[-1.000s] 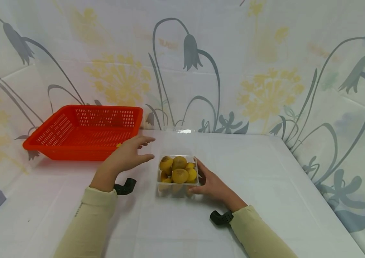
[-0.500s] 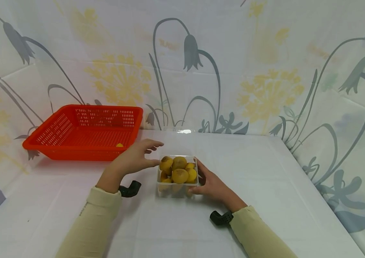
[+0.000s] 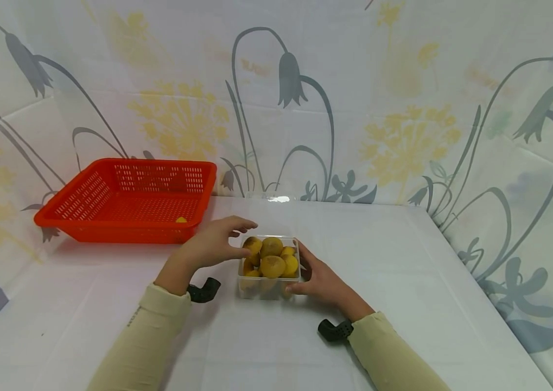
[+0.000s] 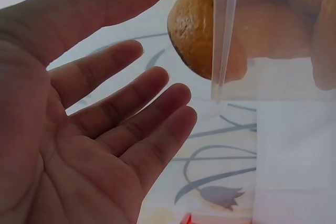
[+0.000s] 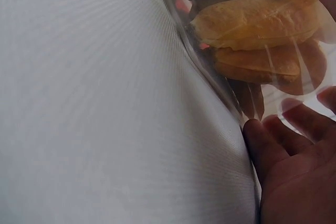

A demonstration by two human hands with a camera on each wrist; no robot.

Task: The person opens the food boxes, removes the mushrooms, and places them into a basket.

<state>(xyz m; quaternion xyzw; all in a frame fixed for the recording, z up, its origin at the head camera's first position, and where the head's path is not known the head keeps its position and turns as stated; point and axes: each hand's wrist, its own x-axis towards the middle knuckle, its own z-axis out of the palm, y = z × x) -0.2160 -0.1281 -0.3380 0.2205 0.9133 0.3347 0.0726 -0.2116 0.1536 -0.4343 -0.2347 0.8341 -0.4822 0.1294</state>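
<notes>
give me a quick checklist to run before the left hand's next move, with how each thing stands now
1. Clear box upright on the table: ok.
2. Right hand bracing the clear box: ok, thumb and fingers curl round its right side.
3. Left hand free: ok, holds nothing.
4. Left hand touching the clear box: not ok, the left wrist view shows a gap.
5. Yellow-brown pieces uncovered: ok, some rise above the rim.
6. Full contents of the red basket: cannot tell, its front wall hides part.
</notes>
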